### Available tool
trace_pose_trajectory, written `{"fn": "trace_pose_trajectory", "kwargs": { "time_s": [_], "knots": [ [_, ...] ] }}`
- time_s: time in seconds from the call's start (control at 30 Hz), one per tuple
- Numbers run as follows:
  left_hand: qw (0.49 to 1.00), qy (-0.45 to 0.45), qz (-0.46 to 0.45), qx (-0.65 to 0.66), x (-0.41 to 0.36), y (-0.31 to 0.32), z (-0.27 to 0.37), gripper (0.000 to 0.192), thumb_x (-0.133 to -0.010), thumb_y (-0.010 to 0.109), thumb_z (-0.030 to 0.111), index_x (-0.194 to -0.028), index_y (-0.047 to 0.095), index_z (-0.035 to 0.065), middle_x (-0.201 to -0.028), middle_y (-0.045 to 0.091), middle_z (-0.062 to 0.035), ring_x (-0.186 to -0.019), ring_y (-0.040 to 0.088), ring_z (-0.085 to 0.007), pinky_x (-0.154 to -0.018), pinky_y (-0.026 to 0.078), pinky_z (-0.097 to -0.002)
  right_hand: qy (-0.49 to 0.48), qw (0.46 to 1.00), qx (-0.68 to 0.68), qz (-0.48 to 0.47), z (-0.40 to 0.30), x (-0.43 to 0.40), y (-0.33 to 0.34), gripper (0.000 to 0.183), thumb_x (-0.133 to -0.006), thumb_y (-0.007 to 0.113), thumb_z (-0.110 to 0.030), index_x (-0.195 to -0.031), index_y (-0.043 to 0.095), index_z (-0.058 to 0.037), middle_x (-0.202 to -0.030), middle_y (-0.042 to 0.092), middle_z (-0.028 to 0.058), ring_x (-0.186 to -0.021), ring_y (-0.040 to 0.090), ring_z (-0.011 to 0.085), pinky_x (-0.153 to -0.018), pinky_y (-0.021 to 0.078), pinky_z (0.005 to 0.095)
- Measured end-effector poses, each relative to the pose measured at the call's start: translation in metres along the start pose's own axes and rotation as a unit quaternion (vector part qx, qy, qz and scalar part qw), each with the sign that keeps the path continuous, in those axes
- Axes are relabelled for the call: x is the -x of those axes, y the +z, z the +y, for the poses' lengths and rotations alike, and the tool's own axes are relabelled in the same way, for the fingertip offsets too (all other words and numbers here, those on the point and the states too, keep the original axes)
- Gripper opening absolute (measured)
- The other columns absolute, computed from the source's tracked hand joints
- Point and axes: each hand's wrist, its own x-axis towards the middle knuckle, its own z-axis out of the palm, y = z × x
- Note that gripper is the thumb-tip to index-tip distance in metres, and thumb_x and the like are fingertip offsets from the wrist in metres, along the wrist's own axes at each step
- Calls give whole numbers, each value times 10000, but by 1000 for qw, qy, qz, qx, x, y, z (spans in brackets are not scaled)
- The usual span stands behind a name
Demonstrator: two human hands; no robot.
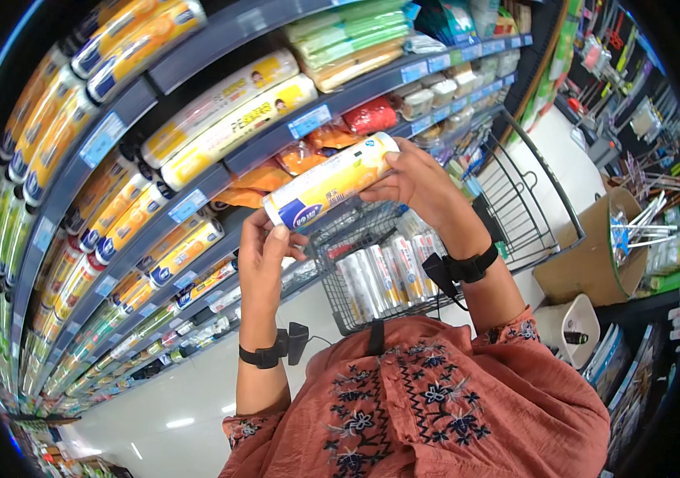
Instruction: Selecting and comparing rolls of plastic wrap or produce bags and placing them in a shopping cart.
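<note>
Between my two hands is a yellow and white packaged roll (331, 182), tilted with its right end higher. The thumb and fingers of my left hand (265, 251) hold its lower left end, which has a dark blue patch. My right hand (408, 179) grips the upper right end, thumb on top and fingers beneath. Below the roll, a wire shopping cart (340, 305) holds several clear-wrapped rolls (375, 278) lying side by side. Both wrists carry black straps with small devices.
Shelves with price tags (310, 121) run along the left, bearing yellow rolls (184, 254), long white rolls (238, 131) and green packs (352, 36). Orange packets (262, 177) lie just behind the held roll. At right stand a cardboard box (585, 263) and a pale bin (555, 334).
</note>
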Motion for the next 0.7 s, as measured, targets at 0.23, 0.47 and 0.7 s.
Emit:
{"fn": "trace_pose_trajectory", "kwargs": {
  "time_s": [0.23,0.47,0.7],
  "knots": [
    [999,18,44,-4,-5,-29,24,480,-1040,542,379,-1295,480,-23,-852,627,-102,-784,646,-171,-625,539,-291,6,997,82,1,-8,-10,47,489,-998,601,-306,-1313,461,40,-1137,645,171,-802,719,240,-689,608,343],
    [990,89,77,-72,-7,-53,47,566,-1020,563,286,-1457,399,-35,-1165,576,-123,-800,642,-149,-615,528,-246,-25,990,138,9,4,-32,67,568,-978,650,-389,-1328,501,33,-989,672,113,-731,671,141,-598,550,259],
    [943,234,143,-187,-47,-61,126,500,-1062,502,295,-1444,470,-26,-896,659,-90,-758,631,-107,-603,511,-239,-205,948,243,-16,-59,-75,126,623,-938,698,-361,-1303,512,108,-1070,643,148,-829,671,150,-722,555,265]
  ]
}}
